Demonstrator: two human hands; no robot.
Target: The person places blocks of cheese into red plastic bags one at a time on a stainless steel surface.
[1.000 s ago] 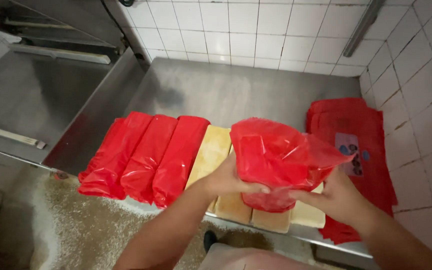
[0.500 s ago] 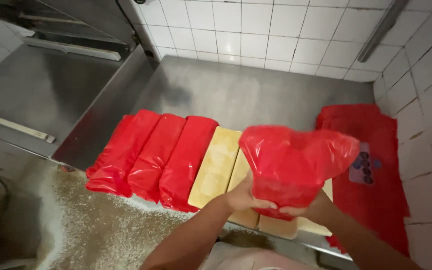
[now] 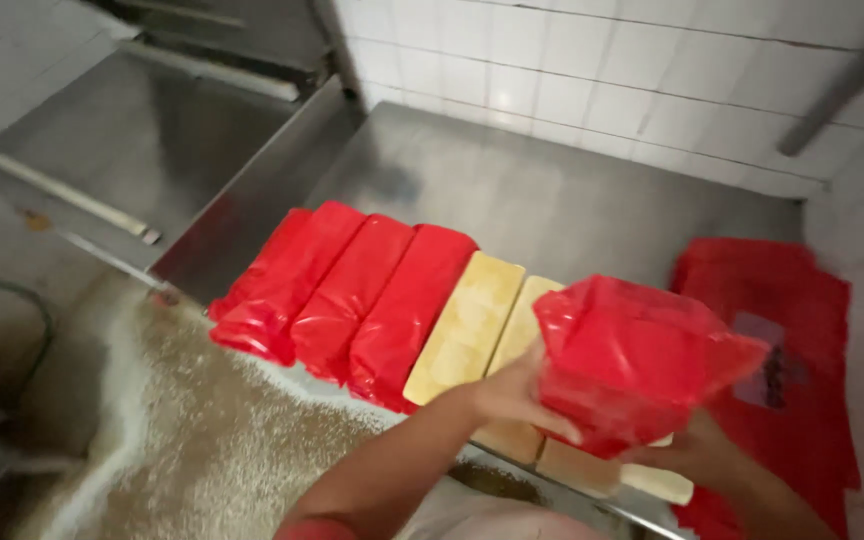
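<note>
**Both hands on red bag, held above the unwrapped blocks**

Currently the left hand (image 3: pixel 517 395) and right hand (image 3: pixel 697 450) carry a red plastic bag (image 3: pixel 632 360) between them, lifted clear of the worktop (image 3: pixel 552 190). Left fingers (image 3: pixel 552 425) are curled shut on the bag's lower near edge; right fingers are mostly hidden under the film, but the grip appears closed on the opposite edge. Two-point hold keeps the thin film spread instead of collapsing.

Pos. rel. to fingers:
- Directly below/behind the fingers: pale yellow blocks (image 3: pixel 467 325), bare, lying side by side, long axis running away from the person.
- Left of the left fingers: four red-wrapped blocks (image 3: pixel 347 290), touching each other, same orientation as the bare ones. Wrapped and unwrapped pcs sit in one row, so the bare ones stay nearest the hands.
- Right of the right fingers: flat stack of red bags (image 3: pixel 802 330) on the worktop, within reach, approx. beside the tiled wall (image 3: pixel 572 70).
- Below the worktop edge: floor (image 3: pixel 222 440) dusted with pale grains.
</note>
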